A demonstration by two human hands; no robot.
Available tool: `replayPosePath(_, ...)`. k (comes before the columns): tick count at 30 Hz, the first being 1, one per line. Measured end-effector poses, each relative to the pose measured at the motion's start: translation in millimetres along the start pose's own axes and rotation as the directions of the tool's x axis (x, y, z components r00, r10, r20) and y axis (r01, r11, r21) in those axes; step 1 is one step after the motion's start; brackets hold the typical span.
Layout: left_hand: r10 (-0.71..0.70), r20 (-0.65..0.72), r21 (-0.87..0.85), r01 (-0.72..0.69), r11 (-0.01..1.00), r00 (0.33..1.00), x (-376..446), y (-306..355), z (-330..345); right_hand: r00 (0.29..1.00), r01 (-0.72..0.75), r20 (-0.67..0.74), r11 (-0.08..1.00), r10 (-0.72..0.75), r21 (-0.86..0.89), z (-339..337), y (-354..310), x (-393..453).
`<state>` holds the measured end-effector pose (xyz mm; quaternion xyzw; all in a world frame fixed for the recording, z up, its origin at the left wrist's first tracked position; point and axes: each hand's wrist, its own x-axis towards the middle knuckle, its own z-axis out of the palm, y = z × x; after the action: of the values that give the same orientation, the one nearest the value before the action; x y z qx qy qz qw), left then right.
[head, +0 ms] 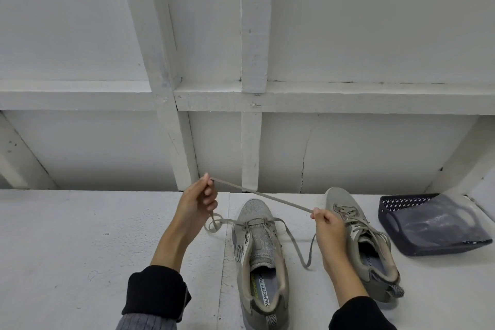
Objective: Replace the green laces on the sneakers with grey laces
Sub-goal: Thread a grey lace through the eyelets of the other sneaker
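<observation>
Two grey sneakers stand toe-away on a white surface. The left sneaker has a grey lace threaded only through its eyelets nearest the toe. My left hand pinches one end of that lace, raised to the left of the toe. My right hand pinches the lace further along, so a taut stretch runs between both hands above the shoe. Slack loops lie beside the shoe on both sides. The right sneaker is fully laced in grey, partly hidden behind my right wrist. No green lace is visible.
A dark perforated plastic basket lies tipped at the right, a clear plastic bag in it. A white wall with painted wooden framing rises right behind the surface. Bare white tabletop extends to the left.
</observation>
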<state>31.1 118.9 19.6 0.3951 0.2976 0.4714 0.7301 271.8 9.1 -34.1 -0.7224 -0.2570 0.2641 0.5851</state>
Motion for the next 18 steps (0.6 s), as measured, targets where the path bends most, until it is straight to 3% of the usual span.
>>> replayPosePath(3, 0.024, -0.039, 0.011, -0.023, 1.000, 0.999, 0, 2, -5, 0.999, -0.052, -0.021, 0.992, 0.050, -0.113, 0, 13, -1)
replayPosePath(6, 0.035, -0.003, 0.292, -0.033, 0.956, 0.999, -4, -2, -3, 0.996, -0.024, 0.070, 0.948, 0.048, -0.317, 0, 21, -4)
replayPosePath(8, 0.017, 0.080, 0.518, -0.056, 0.853, 0.997, -8, -6, 5, 0.992, 0.083, 0.118, 0.917, -0.040, -0.389, 5, 18, -8)
replayPosePath(11, -0.053, 0.212, 0.674, -0.107, 0.731, 0.976, -12, -13, 21, 0.944, 0.260, 0.265, 0.938, -0.197, -0.228, 20, -5, -18)
replayPosePath(13, -0.084, 0.250, 0.692, -0.117, 0.713, 0.964, -14, -18, 30, 0.877, 0.205, 0.450, 0.978, -0.167, -0.037, 31, -26, -27)
replayPosePath(15, -0.098, 0.260, 0.683, -0.111, 0.722, 0.961, -16, -20, 34, 0.824, 0.165, 0.549, 0.986, -0.139, 0.002, 34, -37, -31)
replayPosePath(18, -0.116, 0.252, 0.684, -0.092, 0.724, 0.961, -17, -22, 32, 0.804, 0.242, 0.562, 0.970, -0.194, -0.012, 30, -41, -32)
